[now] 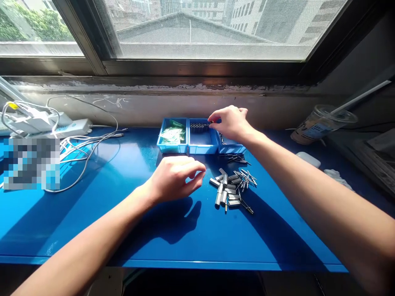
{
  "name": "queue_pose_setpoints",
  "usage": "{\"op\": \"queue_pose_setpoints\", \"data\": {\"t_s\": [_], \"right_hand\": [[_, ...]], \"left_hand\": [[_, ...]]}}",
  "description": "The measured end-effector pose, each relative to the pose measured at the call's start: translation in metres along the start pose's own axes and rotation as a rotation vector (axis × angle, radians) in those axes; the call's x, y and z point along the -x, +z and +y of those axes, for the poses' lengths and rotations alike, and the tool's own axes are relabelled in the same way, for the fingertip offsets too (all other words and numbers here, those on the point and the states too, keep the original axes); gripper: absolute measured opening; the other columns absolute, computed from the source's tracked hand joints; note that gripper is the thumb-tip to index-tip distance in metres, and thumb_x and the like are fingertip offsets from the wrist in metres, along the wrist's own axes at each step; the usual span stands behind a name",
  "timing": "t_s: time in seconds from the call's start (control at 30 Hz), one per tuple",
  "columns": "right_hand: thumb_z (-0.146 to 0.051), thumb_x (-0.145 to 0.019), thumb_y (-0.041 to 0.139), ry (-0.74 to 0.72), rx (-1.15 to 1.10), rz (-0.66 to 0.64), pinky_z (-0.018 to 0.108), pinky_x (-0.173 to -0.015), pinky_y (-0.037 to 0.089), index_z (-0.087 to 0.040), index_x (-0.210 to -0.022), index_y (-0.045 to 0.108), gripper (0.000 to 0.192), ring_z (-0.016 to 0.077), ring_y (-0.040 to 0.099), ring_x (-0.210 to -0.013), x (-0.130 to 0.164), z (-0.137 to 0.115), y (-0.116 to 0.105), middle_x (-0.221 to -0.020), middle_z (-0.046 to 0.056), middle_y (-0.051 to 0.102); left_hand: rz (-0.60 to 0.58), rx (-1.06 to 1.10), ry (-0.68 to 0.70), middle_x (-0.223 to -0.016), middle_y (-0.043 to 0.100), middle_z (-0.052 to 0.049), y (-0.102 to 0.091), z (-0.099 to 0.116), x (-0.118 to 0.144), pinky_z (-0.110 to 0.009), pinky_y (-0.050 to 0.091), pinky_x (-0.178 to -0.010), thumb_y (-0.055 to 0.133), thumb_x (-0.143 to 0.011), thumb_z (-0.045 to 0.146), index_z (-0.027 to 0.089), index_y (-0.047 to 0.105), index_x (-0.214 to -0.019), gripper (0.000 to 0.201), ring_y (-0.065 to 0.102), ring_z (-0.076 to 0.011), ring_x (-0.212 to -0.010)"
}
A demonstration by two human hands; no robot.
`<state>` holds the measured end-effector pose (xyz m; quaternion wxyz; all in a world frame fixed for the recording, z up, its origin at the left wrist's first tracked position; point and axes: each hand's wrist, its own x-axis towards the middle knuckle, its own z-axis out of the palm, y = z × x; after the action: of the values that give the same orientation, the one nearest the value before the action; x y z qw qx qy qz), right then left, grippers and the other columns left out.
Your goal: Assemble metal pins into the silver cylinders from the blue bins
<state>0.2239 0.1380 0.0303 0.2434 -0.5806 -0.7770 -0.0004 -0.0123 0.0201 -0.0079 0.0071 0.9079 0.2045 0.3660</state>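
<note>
My right hand (230,122) reaches over the middle blue bin (202,144), its thumb and forefinger pinched at the bin's far edge beside a row of small dark parts (199,126); whether something small sits between the fingertips I cannot tell. My left hand (175,177) hovers over the blue table (123,222), fingers curled loosely with thumb near forefinger, just left of a pile of several small metal sleeves and pins (233,189). It seems to hold nothing.
A left blue bin (173,135) holds green-printed bags. A third bin (231,147) lies under my right hand. White cables and a power strip (70,127) lie at the left, a plastic cup with a straw (321,123) at the right. A window sill runs behind.
</note>
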Motion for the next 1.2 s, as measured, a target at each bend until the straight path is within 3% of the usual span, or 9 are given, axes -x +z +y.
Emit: {"op": "queue_pose_setpoints", "data": {"t_s": [0.2,0.47,0.6,0.83,1.2], "right_hand": [[-0.011,-0.081,0.070,-0.152,0.201,-0.073,0.080,-0.113,0.022,-0.024,-0.082,0.080,0.017,0.0410,0.060,-0.117,-0.017,-0.006,0.018,-0.087,0.011,0.076],[-0.010,-0.078,0.075,-0.116,0.216,-0.116,0.077,-0.114,0.015,-0.022,-0.070,0.073,0.015,0.0401,0.058,-0.112,-0.018,-0.012,0.026,-0.074,0.009,0.063],[-0.011,-0.079,0.071,-0.088,0.333,-0.189,0.072,-0.112,0.022,-0.021,-0.079,0.078,0.012,0.0385,0.055,-0.116,-0.020,-0.013,0.026,-0.081,0.011,0.068],[-0.015,-0.082,0.062,-0.096,0.474,-0.221,0.072,-0.113,0.022,-0.019,-0.094,0.083,0.024,0.0440,0.040,-0.136,-0.021,-0.020,0.020,-0.121,0.016,0.066],[-0.012,-0.081,0.058,-0.027,0.485,-0.237,0.075,-0.113,0.022,-0.019,-0.103,0.082,0.034,0.0438,0.040,-0.137,-0.027,-0.017,0.027,-0.123,0.016,0.065]], "left_hand": [[-0.018,0.011,0.019,-0.076,0.072,-0.001,0.002,0.004,0.001,-0.025,0.049,-0.058,0.061,-0.096,0.016,0.015,0.071,-0.096,0.010,0.063,-0.0126,-0.062],[-0.008,0.013,0.032,-0.077,0.072,-0.001,0.004,0.007,0.000,-0.026,0.046,-0.057,0.061,-0.096,0.016,0.015,0.072,-0.095,0.011,0.063,-0.0133,-0.063],[-0.010,0.019,0.028,-0.077,0.071,-0.001,0.004,0.007,0.000,-0.026,0.047,-0.057,0.062,-0.096,0.016,0.014,0.072,-0.095,0.011,0.062,-0.0131,-0.063],[-0.028,-0.001,0.028,-0.077,0.072,0.000,0.003,0.008,0.002,-0.025,0.046,-0.058,0.060,-0.098,0.017,0.016,0.072,-0.096,0.012,0.062,-0.0121,-0.063],[-0.054,0.005,0.019,-0.076,0.071,0.000,0.003,0.008,0.001,-0.026,0.047,-0.058,0.059,-0.097,0.016,0.016,0.073,-0.096,0.013,0.061,-0.0126,-0.063]]}}
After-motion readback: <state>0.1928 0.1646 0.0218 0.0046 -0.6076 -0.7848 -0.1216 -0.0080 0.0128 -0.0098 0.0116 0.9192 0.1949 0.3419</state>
